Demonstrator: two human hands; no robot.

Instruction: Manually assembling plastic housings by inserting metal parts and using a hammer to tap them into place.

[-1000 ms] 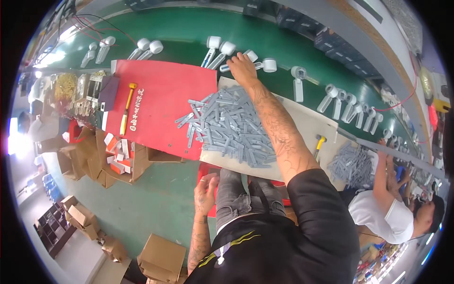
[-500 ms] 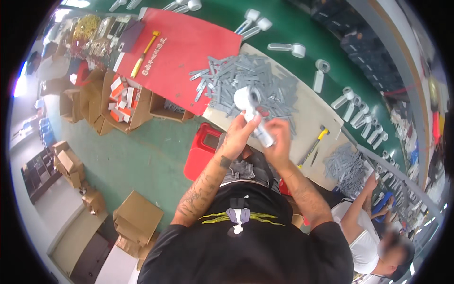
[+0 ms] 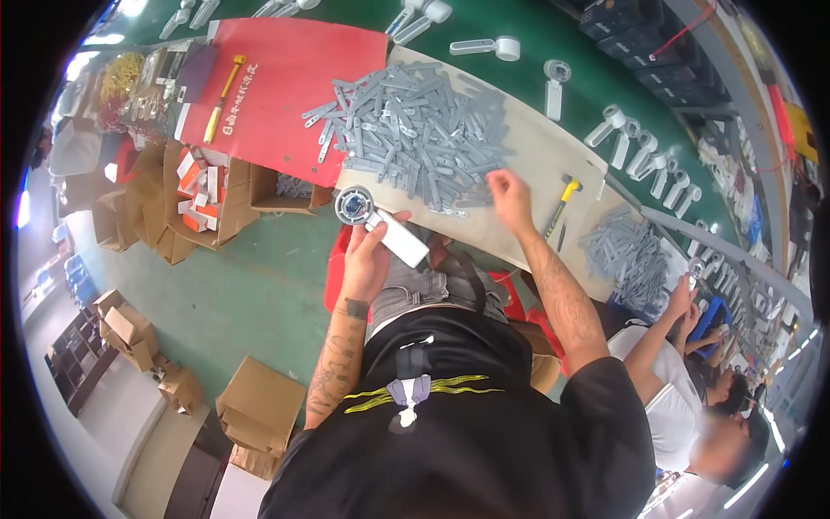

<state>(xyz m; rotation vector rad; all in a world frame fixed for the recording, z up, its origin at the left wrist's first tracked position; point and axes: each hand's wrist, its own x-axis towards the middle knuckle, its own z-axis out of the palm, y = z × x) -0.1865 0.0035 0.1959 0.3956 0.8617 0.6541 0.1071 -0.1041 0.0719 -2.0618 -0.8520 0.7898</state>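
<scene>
A white handheld device [image 3: 399,240] with a flat handle and a round, open head showing dark inner parts is in my left hand [image 3: 367,258]. My left fingers wrap its neck, left of my body's middle, in front of the bench edge. My right hand [image 3: 512,201] is off the device, over the bench at the right edge of the grey pile. Its fingers are bent together; whether anything small is between them is hidden. The pile of flat grey plastic strips [image 3: 424,130] lies in front of both hands, partly on a red sheet [image 3: 285,78].
A yellow-and-black hammer [image 3: 564,204] lies on the bench [image 3: 545,160] to the right, another yellow hammer [image 3: 223,99] on the red sheet. Open cardboard boxes [image 3: 226,197] stand left. More white devices [image 3: 488,48] lie on the green surface beyond. A co-worker [image 3: 661,381] sits at right.
Both hands were on the white device. My right hand has let go and moved right, beside the grey pile. My left hand has carried the device left, its open head now showing.
</scene>
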